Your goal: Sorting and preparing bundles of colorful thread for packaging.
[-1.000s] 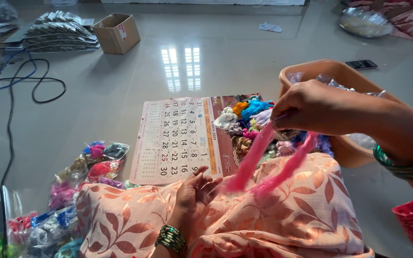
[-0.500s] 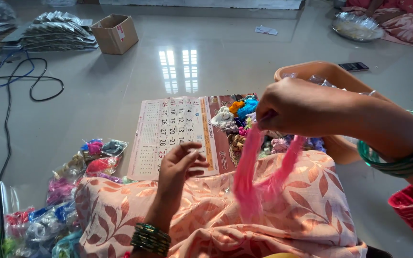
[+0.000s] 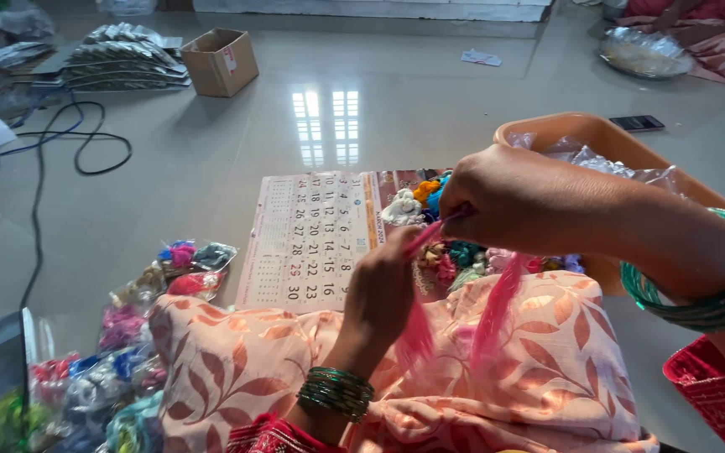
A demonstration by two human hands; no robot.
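While half a second ago the left hand (image 3: 383, 289) hung open below the pink thread bundle (image 3: 497, 315), it has now risen to meet it and its fingers are closed on the upper part of one strand, just under the right hand (image 3: 509, 205). The right hand has stayed high, right of the frame's centre, pinched shut on the top of the bundle. Two pink tails hang down from it over the peach leaf-print cloth (image 3: 547, 377) on the lap. Judging from this, both hands are now working the same bundle, so it looks held taut between them rather than dangling free.

Behind the hands lies a heap of small coloured thread bundles (image 3: 455, 252) resting on a wall calendar (image 3: 312, 239) spread flat on the floor. An orange tub (image 3: 585, 134) lined with clear plastic stands at the right. Packets of coloured thread (image 3: 136, 294) trail down the lower left. A cardboard box (image 3: 221, 60) and a stack of silvery packets (image 3: 123, 59) sit in the upper left, black cable (image 3: 86, 155) loops along the left, and a phone (image 3: 638, 122) and a foil tray (image 3: 644, 52) are in the upper right.

Exactly how the left fingertips grip the strand is hidden by the back of that hand. The right forearm covers part of the heap, and what the tub holds cannot be made out.
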